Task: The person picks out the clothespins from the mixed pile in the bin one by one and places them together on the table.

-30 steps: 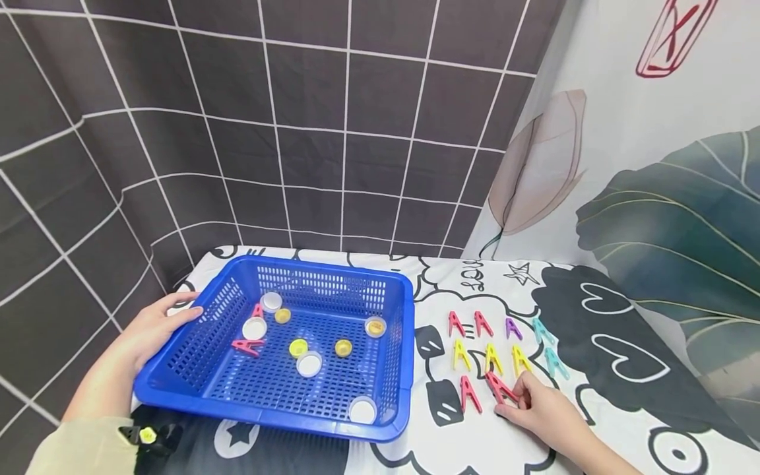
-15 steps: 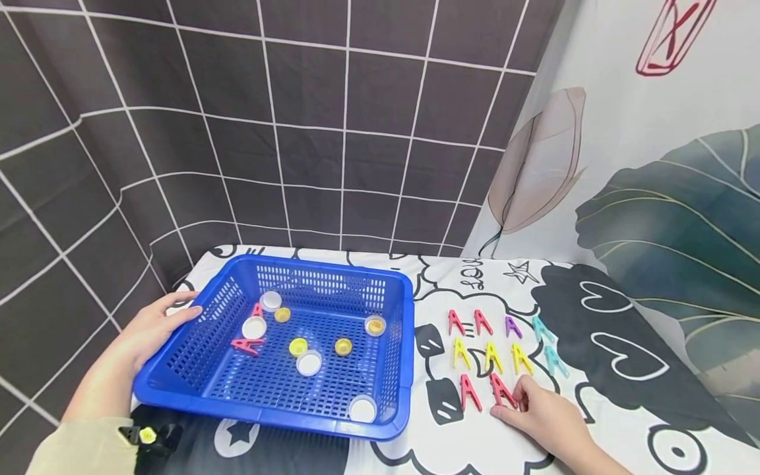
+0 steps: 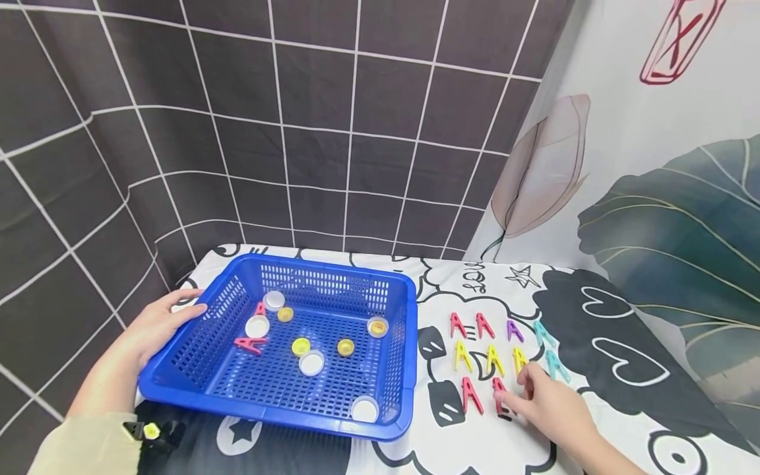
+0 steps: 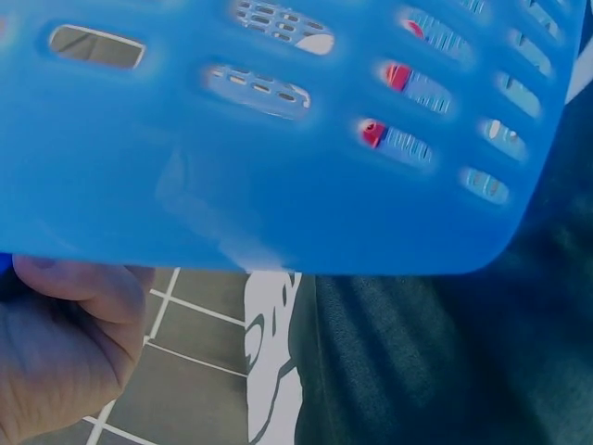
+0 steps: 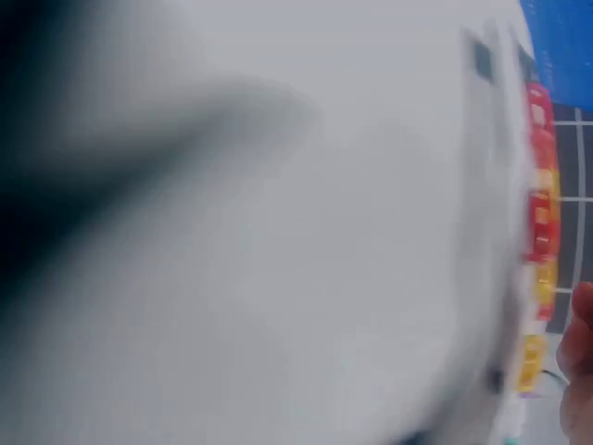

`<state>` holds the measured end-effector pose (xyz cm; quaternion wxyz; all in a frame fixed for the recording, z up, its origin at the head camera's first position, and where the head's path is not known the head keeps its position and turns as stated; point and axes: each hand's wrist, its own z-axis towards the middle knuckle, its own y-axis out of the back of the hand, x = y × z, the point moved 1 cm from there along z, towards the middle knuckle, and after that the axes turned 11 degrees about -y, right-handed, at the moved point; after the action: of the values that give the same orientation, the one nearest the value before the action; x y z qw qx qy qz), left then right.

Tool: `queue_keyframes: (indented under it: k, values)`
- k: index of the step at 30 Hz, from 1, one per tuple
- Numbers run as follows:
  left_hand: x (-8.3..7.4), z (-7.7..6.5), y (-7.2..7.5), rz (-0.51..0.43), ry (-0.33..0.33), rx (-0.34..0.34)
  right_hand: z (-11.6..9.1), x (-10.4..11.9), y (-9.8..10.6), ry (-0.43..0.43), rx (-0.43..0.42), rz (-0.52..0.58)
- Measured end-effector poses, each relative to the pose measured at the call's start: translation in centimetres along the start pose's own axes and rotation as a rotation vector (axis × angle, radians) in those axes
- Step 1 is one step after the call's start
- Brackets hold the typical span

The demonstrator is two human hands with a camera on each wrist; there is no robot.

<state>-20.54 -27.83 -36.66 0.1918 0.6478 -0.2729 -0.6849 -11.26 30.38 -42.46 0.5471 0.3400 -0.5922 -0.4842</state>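
Note:
My left hand (image 3: 156, 328) grips the left rim of a blue plastic basket (image 3: 276, 417); in the left wrist view the thumb lies at the basket's edge. The basket holds white caps (image 3: 311, 363), small yellow caps (image 3: 301, 346) and red clothespins (image 3: 251, 344). Over the front row of clothespins hovers my right hand (image 3: 552, 404), thumb and index finger apart, with nothing seen between them. It partly hides a red clothespin (image 3: 499, 386), and its index fingertip is close to a yellow clothespin (image 3: 519, 358). Another red clothespin (image 3: 472, 396) lies to the left.
Behind lie more clothespins in rows: red (image 3: 457, 325), purple (image 3: 514, 331), teal (image 3: 543, 334) and yellow (image 3: 463, 357). A patterned cloth (image 3: 475, 448) covers the table. A dark gridded curtain (image 3: 315, 158) hangs behind, a leaf-printed one (image 3: 671, 218) at the right.
The right hand straightened the red clothespin beside its neighbour, then let go and rose slightly from it. The left hand and basket have stayed in place.

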Motion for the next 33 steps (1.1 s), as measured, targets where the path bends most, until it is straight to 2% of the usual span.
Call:
queue_keyframes:
  k: [3, 8, 13, 20, 28, 33]
  values:
    - [-0.2, 0.1, 0.0, 0.017, -0.01, 0.0, 0.8, 0.9, 1.2, 0.072, -0.073, 0.024]
    - [-0.3, 0.2, 0.0, 0.027, -0.022, -0.017, 2.7, 3.2, 3.0, 0.168, -0.112, 0.065]
    - [-0.7, 0.0, -0.3, 0.001, -0.007, -0.025, 4.2, 5.2, 3.9, 0.222, -0.082, 0.103]
    - [-0.7, -0.1, -0.2, -0.009, 0.006, -0.032, 4.9, 6.9, 4.3, 0.282, -0.056, 0.132]
    - [-0.6, -0.2, -0.1, -0.013, -0.003, -0.026, 5.6, 8.6, 4.6, 0.294, -0.038, 0.102]
    - [-0.6, -0.1, -0.1, 0.003, -0.002, -0.025, 6.1, 10.3, 4.6, 0.335, -0.01, 0.095]
